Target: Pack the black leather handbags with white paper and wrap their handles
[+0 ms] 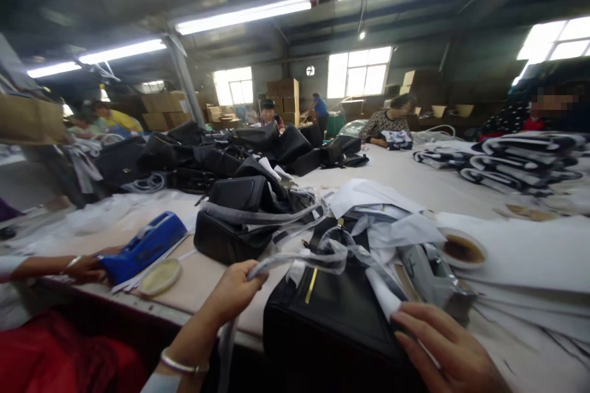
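Observation:
A black bag (341, 319) with a gold zipper lies at the table's front edge before me. My left hand (235, 291) is closed around a strap wrapped in clear plastic (281, 260). One end of the strap hangs down below my fist, and the rest loops over the top of the bag. At the bag's right side, my right hand (442, 344) pinches the end of a white paper wrap (383, 296) between thumb and fingers. The lower part of the bag is dark and partly out of frame.
More black bags (230, 215) are heaped behind. To the left, a co-worker's hand (85, 267) is at a blue tape dispenser (152, 242), beside a round lid (159, 276). A grey metal tape dispenser (431, 273) and a bowl of brown liquid (463, 250) stand right, near white sheets (520, 252).

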`<state>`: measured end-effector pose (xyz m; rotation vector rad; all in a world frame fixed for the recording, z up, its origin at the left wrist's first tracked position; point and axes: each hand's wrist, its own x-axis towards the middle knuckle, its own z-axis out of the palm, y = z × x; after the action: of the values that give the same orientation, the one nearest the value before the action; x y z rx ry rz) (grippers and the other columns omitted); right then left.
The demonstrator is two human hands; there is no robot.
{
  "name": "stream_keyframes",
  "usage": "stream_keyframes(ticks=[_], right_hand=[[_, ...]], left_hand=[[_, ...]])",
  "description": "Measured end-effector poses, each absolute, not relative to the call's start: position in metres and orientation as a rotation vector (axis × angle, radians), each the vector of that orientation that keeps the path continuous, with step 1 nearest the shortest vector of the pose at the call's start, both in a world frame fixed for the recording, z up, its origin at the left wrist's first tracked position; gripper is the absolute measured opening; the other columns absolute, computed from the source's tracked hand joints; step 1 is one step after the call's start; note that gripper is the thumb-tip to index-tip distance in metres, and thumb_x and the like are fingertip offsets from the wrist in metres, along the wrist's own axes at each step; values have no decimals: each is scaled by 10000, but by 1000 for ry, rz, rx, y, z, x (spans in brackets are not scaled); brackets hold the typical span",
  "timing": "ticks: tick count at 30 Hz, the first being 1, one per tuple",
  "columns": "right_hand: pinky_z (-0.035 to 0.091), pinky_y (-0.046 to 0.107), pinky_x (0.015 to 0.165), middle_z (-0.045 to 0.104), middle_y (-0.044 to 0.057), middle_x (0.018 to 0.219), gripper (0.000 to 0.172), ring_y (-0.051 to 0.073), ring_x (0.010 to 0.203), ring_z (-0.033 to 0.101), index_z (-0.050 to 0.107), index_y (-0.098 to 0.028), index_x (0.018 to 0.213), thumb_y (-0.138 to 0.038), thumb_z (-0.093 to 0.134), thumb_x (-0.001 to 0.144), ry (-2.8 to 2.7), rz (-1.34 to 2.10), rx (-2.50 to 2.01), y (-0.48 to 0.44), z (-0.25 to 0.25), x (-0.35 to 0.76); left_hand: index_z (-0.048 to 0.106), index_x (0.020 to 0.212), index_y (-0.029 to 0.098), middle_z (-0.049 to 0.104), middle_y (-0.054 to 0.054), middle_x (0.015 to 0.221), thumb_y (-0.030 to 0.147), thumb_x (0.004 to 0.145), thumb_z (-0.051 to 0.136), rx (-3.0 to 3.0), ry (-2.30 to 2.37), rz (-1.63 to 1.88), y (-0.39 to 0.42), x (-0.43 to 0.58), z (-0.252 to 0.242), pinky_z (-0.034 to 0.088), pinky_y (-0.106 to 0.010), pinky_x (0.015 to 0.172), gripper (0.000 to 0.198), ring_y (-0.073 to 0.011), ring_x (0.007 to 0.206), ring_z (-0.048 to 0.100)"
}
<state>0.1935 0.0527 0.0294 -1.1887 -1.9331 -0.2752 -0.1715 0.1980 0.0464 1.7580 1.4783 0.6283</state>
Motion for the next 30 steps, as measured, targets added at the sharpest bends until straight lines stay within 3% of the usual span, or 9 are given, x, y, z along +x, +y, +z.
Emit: stream_keyframes(ticks=[4, 9, 15, 19, 23, 27, 30], right_hand=[[579, 318, 914, 726, 92, 1126, 254, 229, 1029, 705, 716, -226, 1159, -240, 621, 924, -1814, -73, -1314, 36, 23, 192], [518, 438, 992, 645, 149, 1225, 397, 289, 1147, 616, 624, -177, 1306, -327, 610, 938, -1784, 128, -1452, 32, 13, 183], [497, 429, 943, 608, 130, 1164, 301, 267, 1095, 590, 646, -191, 1231, -203, 592, 935, -1770, 134, -1381, 11, 9, 188], [523, 397, 825, 617, 128, 1045, 300, 250, 979, 597, 658, -164, 1199, -146, 586, 908, -1977, 150, -1294, -16, -7, 189], [534, 372, 763, 668, 113, 962, 306, 235, 882, 621, 668, -156, 1192, -154, 645, 887, -2099, 93, -1291, -20, -8, 190], [525, 355, 788, 723, 80, 919, 256, 215, 845, 655, 709, -186, 1121, -142, 672, 872, -2050, 36, -1289, -3, 27, 194], [529, 310, 742, 737, 66, 887, 164, 193, 813, 675, 742, -208, 1024, -266, 613, 941, -1855, 387, -1417, 20, 51, 186]], left_hand=[[676, 825, 138, 630, -12, 675, 653, 818, 620, 1473, 1340, 547, 189, -160, 36, 436, -244, 540, 518, -159, 612, 567], [733, 962, 74, 754, -95, 831, 691, 835, 603, 1113, 1188, 594, 164, -136, 6, 521, -327, 802, 643, -231, 815, 665], [745, 1012, 83, 772, -109, 916, 706, 855, 570, 1014, 1121, 547, 117, -132, 1, 505, -365, 908, 666, -259, 878, 674], [761, 918, 105, 758, -92, 863, 711, 892, 500, 1119, 1159, 412, 92, -140, -13, 503, -353, 867, 660, -254, 855, 656], [728, 819, 128, 700, -67, 728, 710, 904, 464, 1345, 1295, 305, 101, -156, -19, 483, -307, 688, 644, -223, 722, 631], [687, 927, 129, 586, 6, 649, 659, 861, 599, 1476, 1383, 413, 123, -173, 19, 369, -235, 531, 541, -123, 541, 509], [652, 1051, 133, 480, 58, 630, 626, 820, 682, 1371, 1230, 579, 129, -167, 64, 304, -197, 480, 545, -79, 509, 423]])
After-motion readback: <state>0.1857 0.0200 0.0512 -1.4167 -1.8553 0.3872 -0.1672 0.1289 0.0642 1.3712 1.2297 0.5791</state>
